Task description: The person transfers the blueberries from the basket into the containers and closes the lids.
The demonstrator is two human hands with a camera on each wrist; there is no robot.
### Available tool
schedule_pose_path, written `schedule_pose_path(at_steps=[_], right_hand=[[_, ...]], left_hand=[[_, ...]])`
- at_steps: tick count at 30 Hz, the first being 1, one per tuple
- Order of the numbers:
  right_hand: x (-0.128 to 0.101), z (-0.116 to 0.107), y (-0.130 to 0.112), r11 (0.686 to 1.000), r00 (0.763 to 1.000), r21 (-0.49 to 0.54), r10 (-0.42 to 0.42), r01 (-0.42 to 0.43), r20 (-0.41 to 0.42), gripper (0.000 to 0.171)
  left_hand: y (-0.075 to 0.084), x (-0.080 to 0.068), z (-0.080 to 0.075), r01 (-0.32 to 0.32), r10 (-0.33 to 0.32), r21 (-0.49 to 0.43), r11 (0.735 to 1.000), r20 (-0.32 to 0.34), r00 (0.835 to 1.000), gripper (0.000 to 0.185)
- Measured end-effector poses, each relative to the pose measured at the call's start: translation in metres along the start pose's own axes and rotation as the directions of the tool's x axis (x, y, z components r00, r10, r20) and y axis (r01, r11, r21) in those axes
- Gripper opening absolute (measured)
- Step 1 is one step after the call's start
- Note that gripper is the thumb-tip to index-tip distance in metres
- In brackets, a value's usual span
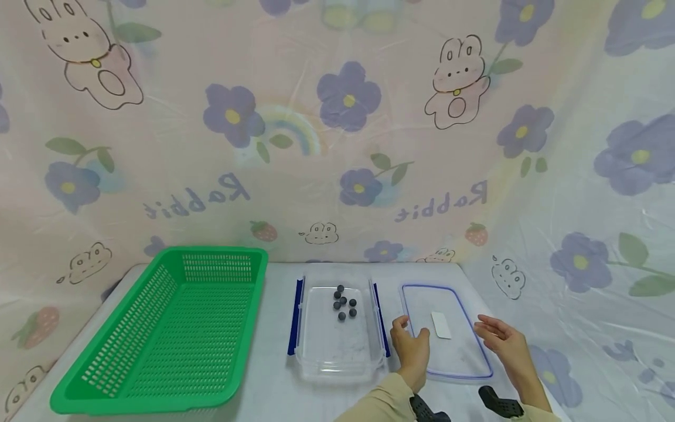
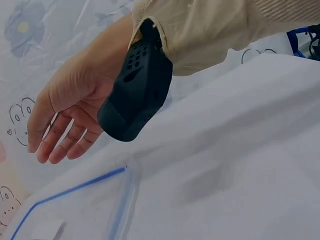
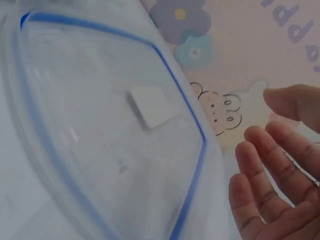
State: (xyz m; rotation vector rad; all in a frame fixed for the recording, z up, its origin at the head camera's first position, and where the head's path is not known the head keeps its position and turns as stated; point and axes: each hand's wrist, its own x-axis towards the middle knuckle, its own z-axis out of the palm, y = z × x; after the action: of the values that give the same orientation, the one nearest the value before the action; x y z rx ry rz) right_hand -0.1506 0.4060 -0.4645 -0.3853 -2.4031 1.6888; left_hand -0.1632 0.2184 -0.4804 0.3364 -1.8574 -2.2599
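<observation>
A clear lid (image 1: 457, 351) with a blue seal line lies flat on the table, a white label (image 1: 440, 325) near its middle. My left hand (image 1: 412, 351) is at the lid's left edge, thumb and fingers spread apart, overlapping the rim in the head view. By the right edge is my right hand (image 1: 506, 346), its fingers loosely bent and holding nothing. The right wrist view shows bent fingers (image 3: 270, 170) apart from the lid. Left of the lid stands a clear container (image 1: 337, 346) with several small dark balls (image 1: 343, 300) inside and blue side latches (image 1: 296, 316) folded outward.
A large green basket (image 1: 248, 328) with perforated walls takes up the table's left side. The white table (image 1: 276, 363) meets a curtain (image 1: 295, 193) printed with rabbits and flowers at the back. Dark devices (image 1: 498, 403) are strapped at both wrists.
</observation>
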Motion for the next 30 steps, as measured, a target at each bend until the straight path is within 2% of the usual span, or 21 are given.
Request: schedule_pose_path(at_steps=[4,12,15,21,26,30], right_hand=[[0.003,-0.002,0.013,0.997,0.997,-0.023,0.073,-0.073,-0.004,0.066],[0.007,-0.003,0.028,0.984,0.988,-0.083,0.155,-0.156,-0.02,0.072],[0.007,-0.003,0.03,0.981,0.986,-0.101,0.16,-0.165,-0.048,0.073],[0.008,-0.004,0.038,0.976,0.981,-0.112,0.176,-0.184,-0.083,0.075],[0.009,-0.007,0.047,0.973,0.975,-0.077,0.212,-0.217,-0.072,0.076],[0.008,-0.01,0.049,0.972,0.976,-0.091,0.213,-0.217,-0.052,0.078]], left_hand=[[-0.007,0.003,0.0,-0.035,0.035,-0.01,0.999,-0.028,0.999,0.037],[-0.019,0.012,-0.002,-0.042,0.041,-0.009,0.999,-0.048,0.998,0.037],[-0.021,0.014,-0.003,-0.044,0.043,-0.022,0.999,-0.03,0.999,0.037],[-0.02,0.013,-0.005,0.018,-0.018,-0.006,1.0,0.01,1.0,0.039],[-0.021,0.011,-0.005,0.029,-0.029,0.008,1.0,0.043,0.999,0.041],[-0.022,0.012,-0.004,0.034,-0.034,0.014,0.999,0.051,0.998,0.041]])
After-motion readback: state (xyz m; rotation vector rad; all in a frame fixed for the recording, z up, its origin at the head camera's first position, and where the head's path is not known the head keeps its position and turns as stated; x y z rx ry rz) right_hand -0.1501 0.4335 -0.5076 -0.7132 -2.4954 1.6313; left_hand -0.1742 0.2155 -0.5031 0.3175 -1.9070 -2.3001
